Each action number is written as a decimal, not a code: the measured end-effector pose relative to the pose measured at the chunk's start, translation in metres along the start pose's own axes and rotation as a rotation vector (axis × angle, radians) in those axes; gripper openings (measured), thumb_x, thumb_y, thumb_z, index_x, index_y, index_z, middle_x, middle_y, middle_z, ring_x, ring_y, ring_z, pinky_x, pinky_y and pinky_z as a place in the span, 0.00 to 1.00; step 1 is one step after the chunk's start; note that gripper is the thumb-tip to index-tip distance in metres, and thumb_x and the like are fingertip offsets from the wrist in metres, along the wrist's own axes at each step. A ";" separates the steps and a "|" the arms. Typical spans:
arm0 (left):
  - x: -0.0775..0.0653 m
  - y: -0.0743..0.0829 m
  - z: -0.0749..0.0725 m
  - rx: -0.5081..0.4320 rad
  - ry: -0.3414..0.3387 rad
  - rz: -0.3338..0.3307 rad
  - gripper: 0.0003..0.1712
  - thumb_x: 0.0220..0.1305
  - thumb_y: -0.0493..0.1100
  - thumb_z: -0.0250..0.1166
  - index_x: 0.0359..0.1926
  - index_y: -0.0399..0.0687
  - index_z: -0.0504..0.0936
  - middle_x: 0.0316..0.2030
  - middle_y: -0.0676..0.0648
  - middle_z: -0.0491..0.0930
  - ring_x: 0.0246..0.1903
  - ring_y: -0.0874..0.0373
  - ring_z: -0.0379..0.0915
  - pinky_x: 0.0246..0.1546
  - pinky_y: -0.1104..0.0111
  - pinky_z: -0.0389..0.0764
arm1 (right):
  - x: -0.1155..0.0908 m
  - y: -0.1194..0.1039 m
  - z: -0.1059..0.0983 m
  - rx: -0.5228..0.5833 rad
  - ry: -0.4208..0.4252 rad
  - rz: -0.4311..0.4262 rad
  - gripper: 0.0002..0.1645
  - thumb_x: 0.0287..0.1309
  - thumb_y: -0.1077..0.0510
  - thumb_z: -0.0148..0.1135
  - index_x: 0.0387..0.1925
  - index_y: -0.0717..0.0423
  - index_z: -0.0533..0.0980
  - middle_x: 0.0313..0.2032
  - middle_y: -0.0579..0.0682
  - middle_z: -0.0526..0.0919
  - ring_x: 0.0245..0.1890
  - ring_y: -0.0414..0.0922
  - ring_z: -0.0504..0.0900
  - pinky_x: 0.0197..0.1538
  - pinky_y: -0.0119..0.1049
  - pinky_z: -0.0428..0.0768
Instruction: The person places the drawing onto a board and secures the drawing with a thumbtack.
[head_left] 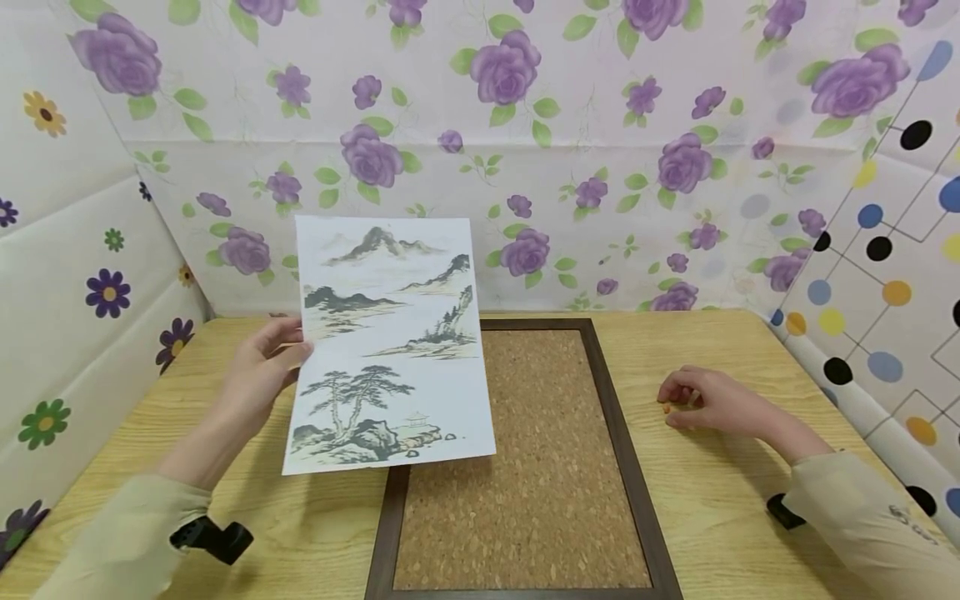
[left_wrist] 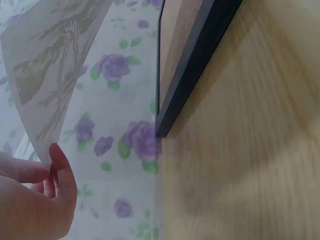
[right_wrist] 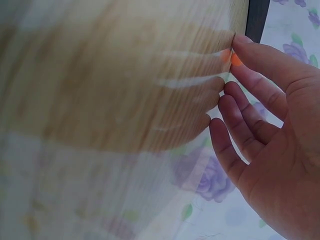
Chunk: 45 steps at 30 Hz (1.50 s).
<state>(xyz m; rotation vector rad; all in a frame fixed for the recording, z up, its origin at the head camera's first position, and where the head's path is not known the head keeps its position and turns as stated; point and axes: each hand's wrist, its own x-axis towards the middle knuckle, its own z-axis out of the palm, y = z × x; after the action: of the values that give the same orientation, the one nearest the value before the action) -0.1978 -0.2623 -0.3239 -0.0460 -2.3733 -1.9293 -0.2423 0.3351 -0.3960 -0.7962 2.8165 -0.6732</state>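
My left hand [head_left: 258,362] pinches the left edge of a white paper sheet [head_left: 390,342] between thumb and fingers. The sheet bears a printed ink landscape of mountains, water and pine trees, and is held up over the left part of a framed cork board [head_left: 525,500]. In the left wrist view, the sheet [left_wrist: 55,60] hangs from the fingertips. To the right of the board, my right hand [head_left: 720,404] has its fingertips down at the table. A small orange piece [right_wrist: 236,59] sits between thumb and index finger; its exact kind is too small to tell.
The light wood table [head_left: 720,517] carries the cork board, whose dark brown frame [head_left: 615,400] has a raised edge. A flowered cloth wall [head_left: 585,125] stands behind, with patterned cloth sides left and right. Each wrist wears a black camera [head_left: 213,537].
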 end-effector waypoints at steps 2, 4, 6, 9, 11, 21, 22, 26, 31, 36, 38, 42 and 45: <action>0.000 0.000 0.010 -0.006 0.007 -0.015 0.27 0.72 0.37 0.55 0.69 0.36 0.63 0.42 0.62 0.71 0.41 0.71 0.71 0.40 0.80 0.79 | 0.000 -0.001 0.000 0.000 0.001 -0.001 0.13 0.56 0.49 0.71 0.42 0.46 0.79 0.37 0.44 0.77 0.35 0.37 0.74 0.36 0.28 0.76; 0.000 -0.001 0.020 0.009 0.009 -0.029 0.28 0.72 0.37 0.55 0.70 0.35 0.63 0.41 0.63 0.71 0.41 0.71 0.71 0.41 0.79 0.80 | 0.000 -0.001 0.000 -0.001 0.002 -0.001 0.13 0.56 0.50 0.71 0.42 0.46 0.79 0.37 0.44 0.77 0.35 0.37 0.74 0.36 0.28 0.76; -0.001 -0.002 0.029 0.005 0.002 -0.045 0.29 0.72 0.37 0.54 0.71 0.34 0.62 0.42 0.62 0.71 0.41 0.70 0.71 0.41 0.78 0.80 | 0.000 -0.001 0.000 -0.002 0.004 -0.002 0.13 0.56 0.50 0.71 0.42 0.46 0.79 0.37 0.44 0.77 0.35 0.38 0.74 0.36 0.28 0.76; -0.003 -0.005 0.042 0.012 -0.001 -0.069 0.29 0.72 0.36 0.53 0.71 0.35 0.61 0.43 0.60 0.71 0.42 0.71 0.71 0.42 0.78 0.80 | 0.000 -0.001 0.000 -0.006 0.003 0.001 0.13 0.56 0.49 0.71 0.42 0.46 0.79 0.36 0.44 0.77 0.35 0.38 0.74 0.35 0.28 0.76; -0.004 -0.009 0.051 0.006 -0.007 -0.083 0.29 0.72 0.36 0.53 0.71 0.35 0.62 0.43 0.59 0.70 0.42 0.71 0.71 0.42 0.78 0.81 | 0.000 -0.001 0.000 -0.006 0.002 0.003 0.13 0.56 0.49 0.71 0.42 0.46 0.79 0.36 0.44 0.77 0.35 0.38 0.74 0.35 0.28 0.76; -0.010 -0.020 0.088 -0.011 -0.087 -0.137 0.28 0.71 0.34 0.53 0.71 0.35 0.63 0.49 0.48 0.70 0.40 0.68 0.70 0.40 0.76 0.79 | 0.000 -0.003 0.000 -0.001 0.003 0.011 0.13 0.56 0.50 0.71 0.41 0.46 0.79 0.36 0.44 0.77 0.35 0.38 0.73 0.35 0.28 0.75; -0.010 -0.021 0.091 -0.014 -0.093 -0.141 0.28 0.71 0.34 0.53 0.71 0.35 0.63 0.49 0.47 0.70 0.40 0.67 0.70 0.40 0.76 0.79 | 0.000 -0.003 0.000 -0.003 0.003 0.007 0.13 0.57 0.49 0.71 0.42 0.46 0.79 0.36 0.44 0.77 0.35 0.38 0.73 0.35 0.28 0.75; -0.013 -0.025 0.101 -0.017 -0.105 -0.149 0.27 0.71 0.34 0.52 0.70 0.36 0.64 0.50 0.45 0.70 0.41 0.65 0.71 0.40 0.75 0.79 | -0.001 -0.003 0.000 0.005 0.002 0.005 0.13 0.57 0.49 0.70 0.42 0.47 0.79 0.36 0.45 0.77 0.35 0.39 0.72 0.35 0.28 0.75; -0.017 -0.025 0.111 -0.021 -0.088 -0.162 0.26 0.71 0.33 0.53 0.69 0.37 0.66 0.50 0.44 0.71 0.40 0.64 0.71 0.40 0.74 0.79 | -0.002 -0.003 0.000 0.010 0.000 0.013 0.13 0.57 0.50 0.71 0.42 0.47 0.79 0.36 0.45 0.76 0.35 0.38 0.72 0.35 0.28 0.75; -0.021 -0.027 0.120 -0.012 -0.071 -0.155 0.25 0.71 0.33 0.54 0.67 0.37 0.69 0.49 0.44 0.71 0.37 0.64 0.71 0.36 0.73 0.78 | -0.001 -0.002 0.000 0.007 0.001 0.001 0.13 0.57 0.49 0.70 0.42 0.47 0.79 0.36 0.45 0.76 0.34 0.37 0.72 0.34 0.28 0.74; -0.023 -0.028 0.123 0.000 -0.066 -0.145 0.24 0.70 0.33 0.55 0.66 0.38 0.70 0.47 0.44 0.71 0.35 0.64 0.70 0.35 0.73 0.77 | -0.001 -0.002 0.000 0.001 0.000 0.001 0.12 0.58 0.49 0.70 0.41 0.46 0.78 0.36 0.44 0.76 0.34 0.37 0.72 0.34 0.28 0.75; -0.025 -0.029 0.128 0.034 -0.068 -0.135 0.24 0.71 0.33 0.55 0.66 0.39 0.70 0.46 0.45 0.70 0.35 0.63 0.70 0.36 0.73 0.77 | 0.001 -0.001 0.000 -0.007 0.000 0.001 0.11 0.58 0.50 0.70 0.40 0.46 0.78 0.36 0.43 0.77 0.34 0.34 0.72 0.35 0.28 0.76; -0.027 -0.031 0.132 0.062 -0.080 -0.125 0.24 0.71 0.33 0.55 0.67 0.40 0.70 0.45 0.45 0.70 0.34 0.62 0.69 0.35 0.72 0.75 | 0.001 -0.001 -0.001 -0.003 0.000 -0.007 0.10 0.59 0.50 0.69 0.38 0.46 0.78 0.35 0.43 0.77 0.34 0.33 0.72 0.35 0.29 0.76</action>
<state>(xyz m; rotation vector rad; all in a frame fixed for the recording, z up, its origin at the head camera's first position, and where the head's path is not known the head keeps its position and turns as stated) -0.1792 -0.1392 -0.3828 0.0306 -2.5434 -1.9399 -0.2425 0.3340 -0.3945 -0.8071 2.8169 -0.6708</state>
